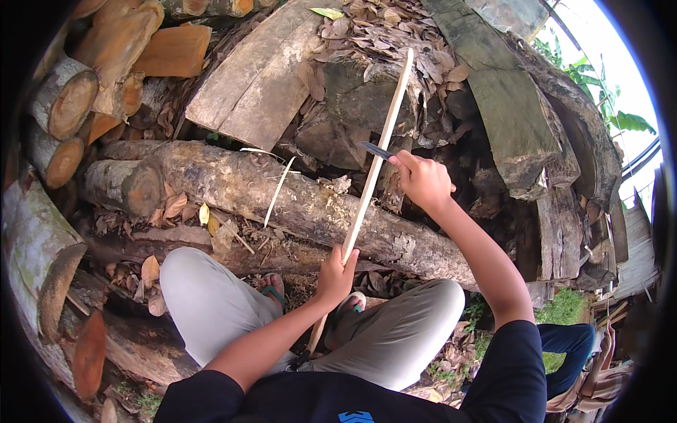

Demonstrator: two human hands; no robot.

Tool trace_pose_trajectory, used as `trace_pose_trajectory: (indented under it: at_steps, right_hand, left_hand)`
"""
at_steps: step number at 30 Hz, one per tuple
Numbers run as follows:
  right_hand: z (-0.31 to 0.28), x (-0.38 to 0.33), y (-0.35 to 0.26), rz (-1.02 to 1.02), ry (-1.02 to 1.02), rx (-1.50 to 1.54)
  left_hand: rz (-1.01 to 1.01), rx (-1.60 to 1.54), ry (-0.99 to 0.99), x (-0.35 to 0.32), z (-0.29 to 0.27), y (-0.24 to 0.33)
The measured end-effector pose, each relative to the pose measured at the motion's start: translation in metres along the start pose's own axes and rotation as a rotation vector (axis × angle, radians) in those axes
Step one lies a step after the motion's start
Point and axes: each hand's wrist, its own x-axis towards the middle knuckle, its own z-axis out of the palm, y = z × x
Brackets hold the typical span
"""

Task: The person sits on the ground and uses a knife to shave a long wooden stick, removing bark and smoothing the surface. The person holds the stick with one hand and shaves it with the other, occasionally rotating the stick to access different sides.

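Note:
A long pale wooden stick (369, 185) slants from between my knees up and away to the right. My left hand (335, 276) is closed around its lower part. In my right hand (424, 182) is a knife (376, 150), its dark blade lying across the stick's upper half. The handle is mostly hidden in my fist. Beneath the stick a thick bark-covered log (303, 201) runs crosswise, with pale shavings scattered on it. A thin curled strip of wood (280, 190) hangs over the log to the left of the stick.
Cut logs (72, 106) are stacked at the left. Broad weathered slabs (257, 77) lean at the back, with dry leaves (374, 32) between them. A greenish plank (493, 99) slopes at the right. Another person's dark-clad leg (568, 356) shows at the lower right.

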Motion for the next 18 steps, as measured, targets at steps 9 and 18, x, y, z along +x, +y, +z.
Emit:
trace_pose_trajectory:
  at_steps: [9, 18]
  right_hand:
    - [-0.004, -0.007, -0.017, -0.132, -0.092, -0.036]
    - [-0.011, 0.006, -0.003, 0.126, -0.07, -0.032]
  left_hand:
    - [-0.01, -0.001, -0.004, 0.0, -0.003, -0.005]
    - [0.03, 0.047, 0.03, 0.001, 0.003, -0.009]
